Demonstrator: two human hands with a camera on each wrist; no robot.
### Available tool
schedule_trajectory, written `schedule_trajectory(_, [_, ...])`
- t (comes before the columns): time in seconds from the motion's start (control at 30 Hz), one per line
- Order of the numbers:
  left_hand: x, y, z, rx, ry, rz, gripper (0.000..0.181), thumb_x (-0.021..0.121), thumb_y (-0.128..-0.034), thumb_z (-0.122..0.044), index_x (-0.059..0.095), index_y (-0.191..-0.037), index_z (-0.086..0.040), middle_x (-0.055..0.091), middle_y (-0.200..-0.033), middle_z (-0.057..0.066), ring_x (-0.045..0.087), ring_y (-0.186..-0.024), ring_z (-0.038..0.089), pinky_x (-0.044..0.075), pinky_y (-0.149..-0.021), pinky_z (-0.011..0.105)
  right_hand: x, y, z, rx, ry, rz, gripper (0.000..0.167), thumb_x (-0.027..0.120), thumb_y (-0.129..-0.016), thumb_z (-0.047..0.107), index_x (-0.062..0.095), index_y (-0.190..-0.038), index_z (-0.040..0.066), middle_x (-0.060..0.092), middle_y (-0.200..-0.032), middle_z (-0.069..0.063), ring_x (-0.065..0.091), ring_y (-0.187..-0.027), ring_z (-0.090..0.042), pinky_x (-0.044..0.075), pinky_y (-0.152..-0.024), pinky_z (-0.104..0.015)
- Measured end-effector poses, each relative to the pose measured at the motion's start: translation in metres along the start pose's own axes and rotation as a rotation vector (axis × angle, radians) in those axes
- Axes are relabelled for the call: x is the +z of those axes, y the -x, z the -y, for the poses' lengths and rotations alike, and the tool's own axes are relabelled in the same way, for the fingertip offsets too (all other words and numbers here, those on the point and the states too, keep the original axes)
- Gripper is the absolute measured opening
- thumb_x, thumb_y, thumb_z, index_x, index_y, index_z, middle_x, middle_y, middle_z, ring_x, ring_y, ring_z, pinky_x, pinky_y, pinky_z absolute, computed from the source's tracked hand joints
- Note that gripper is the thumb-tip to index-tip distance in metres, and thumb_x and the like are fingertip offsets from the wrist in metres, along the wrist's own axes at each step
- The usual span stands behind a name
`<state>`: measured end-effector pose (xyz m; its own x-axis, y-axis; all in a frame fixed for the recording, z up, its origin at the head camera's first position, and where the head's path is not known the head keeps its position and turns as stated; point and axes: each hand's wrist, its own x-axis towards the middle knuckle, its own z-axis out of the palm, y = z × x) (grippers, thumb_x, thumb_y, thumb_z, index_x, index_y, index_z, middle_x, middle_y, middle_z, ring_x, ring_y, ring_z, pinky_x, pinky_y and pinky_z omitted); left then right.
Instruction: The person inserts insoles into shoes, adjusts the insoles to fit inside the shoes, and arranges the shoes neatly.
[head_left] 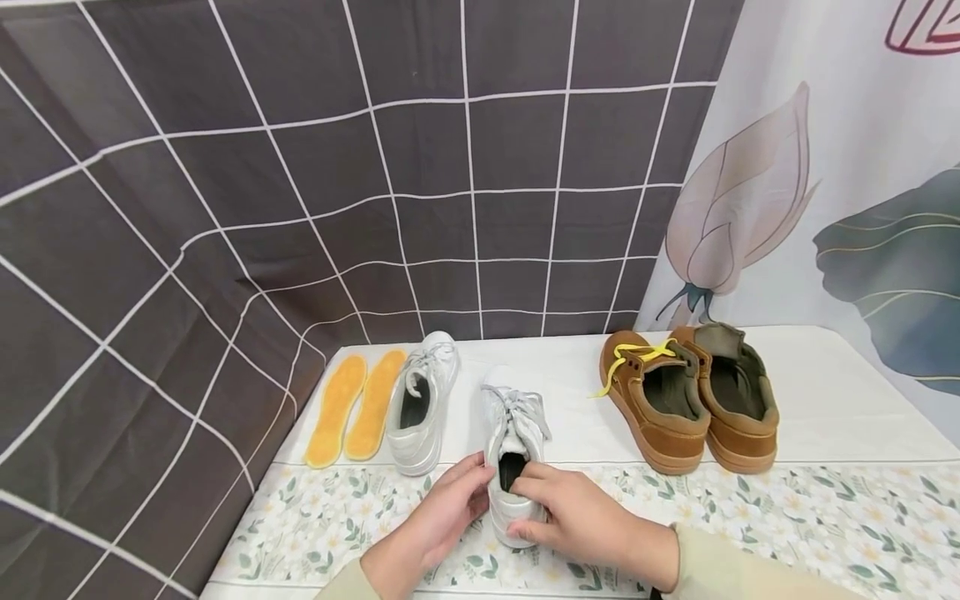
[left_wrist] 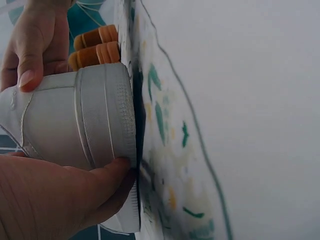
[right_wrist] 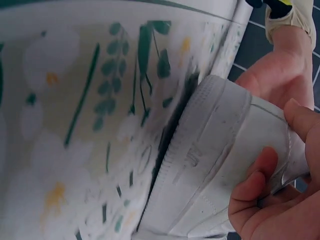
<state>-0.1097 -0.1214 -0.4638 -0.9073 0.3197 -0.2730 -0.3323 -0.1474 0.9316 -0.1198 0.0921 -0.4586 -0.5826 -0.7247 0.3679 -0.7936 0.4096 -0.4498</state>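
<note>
A white lace-up shoe point(head_left: 516, 518) stands on the flowered cloth with its heel toward the person. The left hand point(head_left: 450, 508) holds its left side; in the left wrist view that hand's point(left_wrist: 65, 195) fingers lie along the lower edge of the white shoe point(left_wrist: 60, 120). The right hand point(head_left: 573, 512) grips the heel collar, some fingers at the opening and the thumb outside at the heel. In the right wrist view the right hand point(right_wrist: 280, 200) has curled fingers against the side of the shoe point(right_wrist: 225, 145). The fingertips inside the opening are hidden.
Left of the held shoe lie a second white shoe point(head_left: 420, 408) and two orange insoles point(head_left: 337, 408) point(head_left: 377, 404). Two brown shoes stand at the right, one point(head_left: 660, 400) with a yellow lace, the other point(head_left: 738, 400) with its tongue raised. A dark checked cloth point(head_left: 420, 150) hangs behind.
</note>
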Motion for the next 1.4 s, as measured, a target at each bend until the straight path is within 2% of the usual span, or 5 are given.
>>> schedule_trajectory(0.47, [-0.002, -0.002, 0.006, -0.009, -0.057, -0.028, 0.068, 0.055, -0.1012, -0.022, 0.023, -0.154, 0.007, 0.046, -0.151, 0.02, 0.05, -0.135, 0.028, 0.03, -0.118, 0.053, -0.009, -0.003, -0.012, 0.134, -0.274, -0.053, 0.008, 0.063, -0.099, 0.033, 0.063, -0.107, 0.029, 0.058, -0.097, 0.016, 0.049, -0.069, 0.004, 0.047, -0.06, -0.017])
schedule_trajectory(0.67, [-0.001, -0.002, 0.006, -0.007, -0.06, -0.036, 0.067, 0.055, -0.1017, -0.021, 0.024, -0.154, 0.007, 0.047, -0.149, 0.02, 0.05, -0.134, 0.028, 0.03, -0.117, 0.055, -0.017, -0.02, -0.023, 0.241, -0.028, -0.167, 0.034, 0.078, -0.087, 0.034, 0.059, -0.112, 0.019, 0.053, -0.095, 0.007, 0.043, -0.062, 0.0, 0.041, -0.054, -0.019])
schedule_trajectory(0.93, [-0.002, 0.0, 0.004, -0.026, -0.046, -0.029, 0.069, 0.056, -0.1009, -0.022, 0.023, -0.154, 0.006, 0.048, -0.149, 0.018, 0.051, -0.133, 0.024, 0.031, -0.118, 0.052, -0.021, -0.05, -0.023, 0.405, 0.232, 0.046, 0.071, 0.085, -0.074, 0.043, 0.052, -0.131, 0.017, 0.06, -0.116, -0.004, 0.057, -0.069, -0.012, 0.05, -0.059, -0.033])
schedule_trajectory(1.13, [-0.002, 0.0, 0.005, -0.012, -0.029, -0.016, 0.069, 0.055, -0.1015, -0.02, 0.02, -0.154, 0.008, 0.045, -0.151, 0.021, 0.048, -0.136, 0.026, 0.033, -0.116, 0.051, -0.019, -0.064, -0.022, 0.39, 0.321, 0.085, 0.055, 0.08, -0.075, 0.027, 0.054, -0.121, 0.013, 0.061, -0.103, -0.007, 0.052, -0.059, -0.014, 0.043, -0.049, -0.034])
schedule_trajectory(1.4, [-0.003, -0.001, 0.005, 0.009, -0.024, 0.002, 0.068, 0.054, -0.1024, -0.018, 0.02, -0.155, 0.008, 0.047, -0.148, 0.021, 0.05, -0.134, 0.026, 0.034, -0.116, 0.05, -0.015, -0.061, -0.031, 0.306, 0.378, -0.09, 0.021, 0.063, -0.092, 0.028, 0.067, -0.11, 0.017, 0.069, -0.093, 0.004, 0.061, -0.067, -0.013, 0.051, -0.059, -0.036])
